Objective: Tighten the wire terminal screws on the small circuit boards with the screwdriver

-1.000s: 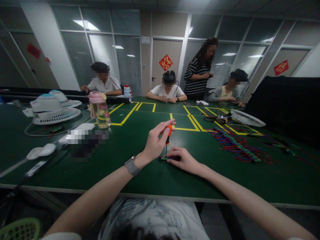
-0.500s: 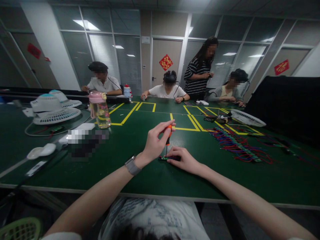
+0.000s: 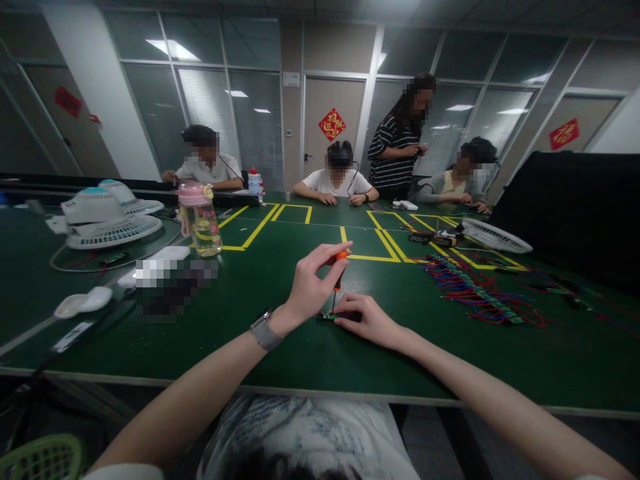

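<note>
My left hand (image 3: 316, 279), with a grey band at the wrist, grips an orange and black screwdriver (image 3: 338, 283) between thumb and fingers. The screwdriver stands nearly upright, its tip down on a small green circuit board (image 3: 327, 317). My right hand (image 3: 367, 320) rests on the green table (image 3: 280, 360) and pinches the board's right side, where a dark part sits under the fingers. The exact spot that the tip touches is too small to make out.
Circuit boards with red and blue wires (image 3: 475, 290) lie to the right. A pink-lidded bottle (image 3: 200, 223) and white fan parts (image 3: 113, 220) stand at the left. Across the table sit several people; one person (image 3: 395, 147) stands. A black case (image 3: 570, 213) is far right.
The fingers of my left hand have shifted on the screwdriver's handle, and its orange top shows more. Across the table, the middle person's arm has moved inward.
</note>
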The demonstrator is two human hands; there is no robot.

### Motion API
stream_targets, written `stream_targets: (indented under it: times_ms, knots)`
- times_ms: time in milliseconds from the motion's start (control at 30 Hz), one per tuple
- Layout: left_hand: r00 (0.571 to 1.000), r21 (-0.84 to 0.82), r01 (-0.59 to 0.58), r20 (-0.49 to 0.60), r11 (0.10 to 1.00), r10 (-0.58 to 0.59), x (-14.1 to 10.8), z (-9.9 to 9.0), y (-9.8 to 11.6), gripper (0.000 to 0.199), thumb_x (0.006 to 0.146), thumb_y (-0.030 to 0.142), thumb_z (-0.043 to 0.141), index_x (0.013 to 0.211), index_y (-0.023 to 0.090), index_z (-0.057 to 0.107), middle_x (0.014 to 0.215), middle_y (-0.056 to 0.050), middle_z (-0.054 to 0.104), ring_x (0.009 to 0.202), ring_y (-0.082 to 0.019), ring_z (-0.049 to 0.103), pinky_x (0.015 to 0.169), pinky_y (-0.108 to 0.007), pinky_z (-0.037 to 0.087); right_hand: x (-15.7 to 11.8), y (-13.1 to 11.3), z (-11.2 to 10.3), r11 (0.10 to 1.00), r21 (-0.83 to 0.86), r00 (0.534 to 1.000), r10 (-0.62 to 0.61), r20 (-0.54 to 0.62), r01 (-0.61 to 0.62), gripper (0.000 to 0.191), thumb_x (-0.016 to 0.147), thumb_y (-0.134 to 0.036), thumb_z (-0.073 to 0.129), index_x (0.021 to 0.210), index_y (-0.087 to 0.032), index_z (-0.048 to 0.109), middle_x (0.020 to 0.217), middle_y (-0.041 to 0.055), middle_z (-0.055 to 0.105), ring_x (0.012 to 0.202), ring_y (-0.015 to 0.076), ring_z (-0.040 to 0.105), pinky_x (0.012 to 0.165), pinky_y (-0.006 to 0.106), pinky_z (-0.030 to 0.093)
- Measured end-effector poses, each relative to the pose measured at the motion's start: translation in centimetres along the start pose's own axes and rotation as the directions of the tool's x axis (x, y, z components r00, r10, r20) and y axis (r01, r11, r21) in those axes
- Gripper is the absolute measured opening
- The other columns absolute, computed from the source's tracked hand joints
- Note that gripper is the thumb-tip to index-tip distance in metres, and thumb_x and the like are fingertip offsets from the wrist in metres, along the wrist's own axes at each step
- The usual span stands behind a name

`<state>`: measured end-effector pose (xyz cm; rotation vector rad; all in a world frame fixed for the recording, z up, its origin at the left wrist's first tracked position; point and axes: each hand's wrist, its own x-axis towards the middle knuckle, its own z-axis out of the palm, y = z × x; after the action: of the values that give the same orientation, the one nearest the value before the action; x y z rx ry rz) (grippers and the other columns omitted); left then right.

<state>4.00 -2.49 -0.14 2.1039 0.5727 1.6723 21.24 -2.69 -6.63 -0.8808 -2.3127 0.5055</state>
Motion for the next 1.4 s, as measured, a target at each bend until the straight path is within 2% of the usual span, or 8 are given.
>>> stream_targets:
  times_ms: [167,267,367,633,767,867,1133,1400]
  knots:
    - [0.996,0.164,-0.063,-0.055,0.985,0.073,0.14,-0.18,0.21,0.021,0.083,0.029,0.065,0.103,0.022,0.069,0.091,-0.004,0.054,0.085,-0.014,0.055,0.078,-0.027,0.048,0.04,-0.14,-0.04,1.0,-0.009,1.0,0.002,-0.003,-0.002,0.017,0.083,-0.025,0.064,0.095,-0.017,0.073,0.082,0.0051,0.062,0.07,0.014,0.058,0.066,0.026,0.048]
    - [1.0,0.088,-0.027,0.007,0.996,0.026,0.06,-0.19,0.14,0.029,0.093,0.026,0.048,0.118,0.024,0.062,0.109,-0.007,0.057,0.1,-0.016,0.057,0.088,-0.031,0.048,0.0,-0.15,-0.07,1.0,0.009,1.0,0.006,-0.001,-0.006,0.017,0.084,-0.025,0.063,0.095,-0.016,0.073,0.083,0.0058,0.063,0.071,0.0147,0.059,0.067,0.027,0.048]
    - [0.999,-0.037,0.028,0.04,0.999,-0.027,-0.04,-0.02,-0.04,0.035,0.096,0.024,0.04,0.128,0.023,0.055,0.115,-0.008,0.061,0.098,-0.016,0.061,0.088,-0.032,0.05,-0.03,-0.13,-0.1,1.0,0.012,1.0,0.003,0.003,-0.003,0.018,0.084,-0.025,0.063,0.095,-0.016,0.073,0.084,0.0058,0.063,0.072,0.0148,0.059,0.067,0.027,0.048]
    - [0.995,0.161,-0.076,-0.045,0.984,0.084,0.25,-0.28,0.32,0.023,0.079,0.029,0.069,0.101,0.022,0.069,0.089,-0.003,0.054,0.084,-0.014,0.055,0.078,-0.028,0.048,-0.01,-0.08,-0.06,1.0,-0.01,1.0,0.012,0.012,-0.012,0.018,0.084,-0.024,0.063,0.096,-0.016,0.073,0.083,0.0054,0.063,0.071,0.0145,0.059,0.066,0.026,0.047]
    - [0.998,0.057,-0.039,0.046,0.998,0.036,0.09,-0.34,0.28,0.032,0.093,0.024,0.048,0.121,0.024,0.061,0.114,-0.008,0.057,0.105,-0.018,0.056,0.091,-0.033,0.046,-0.04,0.09,0.05,1.0,-0.002,1.0,-0.003,-0.005,0.003,0.017,0.084,-0.024,0.063,0.095,-0.016,0.073,0.083,0.0054,0.063,0.072,0.0147,0.059,0.068,0.027,0.048]
    - [0.996,-0.07,0.03,0.083,0.997,-0.025,-0.1,-0.19,0.02,0.037,0.096,0.022,0.039,0.13,0.024,0.053,0.12,-0.008,0.06,0.105,-0.018,0.06,0.091,-0.033,0.048,-0.05,0.15,0.06,1.0,0.015,1.0,-0.002,0.001,0.002,0.017,0.083,-0.023,0.063,0.095,-0.016,0.073,0.084,0.0056,0.063,0.072,0.0147,0.06,0.068,0.027,0.048]
    - [0.995,0.123,-0.062,-0.071,0.991,0.071,0.18,-0.17,0.17,0.023,0.076,0.026,0.072,0.099,0.021,0.068,0.086,-0.001,0.055,0.078,-0.012,0.054,0.072,-0.025,0.047,-0.02,-0.08,-0.03,1.0,0.008,1.0,0.018,0.008,-0.018,0.017,0.083,-0.021,0.064,0.096,-0.015,0.073,0.083,0.0056,0.062,0.07,0.0145,0.058,0.065,0.026,0.047]
    - [0.995,0.148,-0.043,-0.084,0.988,0.056,0.13,-0.2,0.22,0.02,0.081,0.029,0.067,0.1,0.022,0.068,0.085,-0.001,0.048,0.079,-0.012,0.05,0.071,-0.024,0.044,-0.03,0.04,0.01,1.0,0.004,1.0,0.009,0.004,-0.009,0.018,0.082,-0.021,0.064,0.097,-0.015,0.073,0.083,0.0055,0.062,0.071,0.0142,0.058,0.065,0.026,0.046]
